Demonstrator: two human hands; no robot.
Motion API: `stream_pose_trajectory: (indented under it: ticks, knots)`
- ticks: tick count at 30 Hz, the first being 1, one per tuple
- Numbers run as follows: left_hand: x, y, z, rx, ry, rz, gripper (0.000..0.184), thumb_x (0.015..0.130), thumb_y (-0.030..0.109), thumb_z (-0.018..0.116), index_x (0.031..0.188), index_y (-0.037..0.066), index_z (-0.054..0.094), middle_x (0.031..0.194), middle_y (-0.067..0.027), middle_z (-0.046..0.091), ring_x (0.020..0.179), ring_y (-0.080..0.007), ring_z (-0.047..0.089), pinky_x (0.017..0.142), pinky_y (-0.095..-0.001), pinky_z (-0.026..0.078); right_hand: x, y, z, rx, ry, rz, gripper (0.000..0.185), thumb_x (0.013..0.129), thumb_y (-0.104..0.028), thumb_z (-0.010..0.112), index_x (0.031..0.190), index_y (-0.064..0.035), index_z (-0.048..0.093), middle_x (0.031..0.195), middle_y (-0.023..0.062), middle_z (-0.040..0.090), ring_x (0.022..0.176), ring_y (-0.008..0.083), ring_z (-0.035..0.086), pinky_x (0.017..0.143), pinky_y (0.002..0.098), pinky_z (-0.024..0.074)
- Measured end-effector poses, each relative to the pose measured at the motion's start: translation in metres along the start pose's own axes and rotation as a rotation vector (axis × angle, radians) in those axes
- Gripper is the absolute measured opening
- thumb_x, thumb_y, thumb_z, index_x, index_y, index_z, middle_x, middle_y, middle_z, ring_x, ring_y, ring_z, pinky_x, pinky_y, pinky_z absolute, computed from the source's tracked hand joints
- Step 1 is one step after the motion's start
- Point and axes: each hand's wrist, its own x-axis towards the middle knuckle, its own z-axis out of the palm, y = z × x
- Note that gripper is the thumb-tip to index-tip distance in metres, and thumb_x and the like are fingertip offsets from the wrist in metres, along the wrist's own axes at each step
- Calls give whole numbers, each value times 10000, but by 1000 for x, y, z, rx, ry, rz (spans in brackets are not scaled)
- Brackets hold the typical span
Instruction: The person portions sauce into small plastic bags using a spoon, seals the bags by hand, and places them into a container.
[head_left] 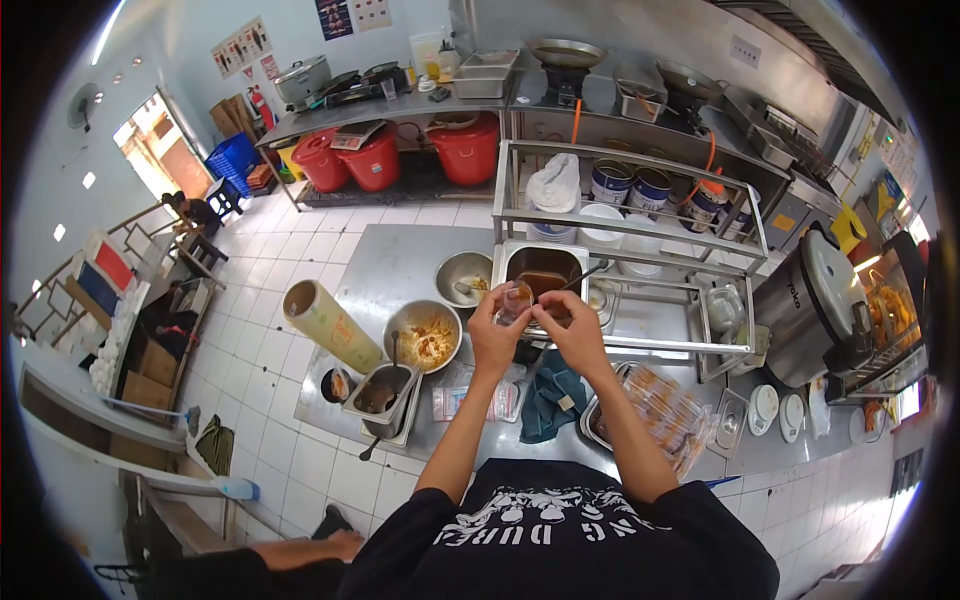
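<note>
My left hand (pixel 496 335) grips a small clear plastic cup (pixel 517 299) with reddish-brown contents. Close beside it, my right hand (pixel 572 330) has its fingers pinched together; what they hold is too small to make out. Just beyond both hands sits a steel pan (pixel 546 246) of brown sauce, with a dark handle (pixel 588 275) sticking out to the right. Left of the hands are a steel bowl (pixel 399 350) with orange-stained food and a smaller steel bowl (pixel 450 265). A teal cloth (pixel 550 398) lies on the steel table below the hands.
At right lies a clear-wrapped pack of filled cups (pixel 655 405). Leftward stand a tall yellowish cylinder (pixel 335 325) and a steel container (pixel 385 385) with dark contents. A metal rack (pixel 630 225) rises behind the pan. Another person's arm (pixel 300 553) shows at lower left.
</note>
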Motion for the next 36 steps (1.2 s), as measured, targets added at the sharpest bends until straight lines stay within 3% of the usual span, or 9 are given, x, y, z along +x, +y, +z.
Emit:
stream_pose_trajectory:
  ticks: [7,10,11,17,22,27,31,36]
  knots:
    - [-8,23,2,151,-12,106,426,816,53,774,1202,-15,607,1061,-100,697,993,-167,665,884,-280,512,7,9,3,50,41,-8,171,909,-134,666,1012,2,667,929,75,678,858,143,653,750,272,501]
    - [-8,22,0,-161,-90,-169,375,855,55,746,1194,-31,610,1057,-94,695,980,-144,656,878,-269,506,8,6,0,141,123,9,140,947,-137,627,1007,-12,640,918,52,686,860,115,642,748,259,496]
    - [-11,24,3,-357,-54,-233,260,892,102,724,1104,-36,664,959,-72,711,869,-118,654,784,-260,517,7,3,0,196,140,19,133,955,-136,619,1009,-15,632,919,46,684,863,109,639,751,256,494]
    - [-12,28,0,-345,-125,-319,152,901,115,721,974,-18,699,937,-56,707,844,-81,621,760,-230,497,-3,5,-14,282,56,30,96,971,-105,594,991,-12,606,888,24,658,853,93,618,775,250,483]
    - [-16,35,3,-262,-167,-320,141,904,121,719,962,-7,705,903,-36,703,813,-74,608,749,-225,490,-11,4,-20,125,120,-34,64,969,-76,598,991,-18,613,860,-6,625,812,68,575,745,229,467]
    - [-15,30,4,-272,-166,-271,141,899,101,721,969,-20,706,935,-53,713,836,-81,624,777,-224,501,-20,-10,-18,301,137,28,116,957,-110,625,1008,-7,611,844,0,603,797,59,553,729,233,463]
    - [-21,34,3,-341,-209,-316,163,915,104,701,1023,-17,688,961,-64,710,847,-93,635,787,-221,503,-24,-3,-22,150,97,-7,163,952,-156,617,1005,-2,611,845,47,646,775,113,580,736,271,467]
    - [-27,22,5,-456,-152,-349,154,935,138,682,1005,4,652,964,-59,693,884,-103,631,800,-238,500,-26,-3,-15,228,161,-5,167,950,-151,617,1017,2,614,860,61,659,753,120,587,721,281,479]
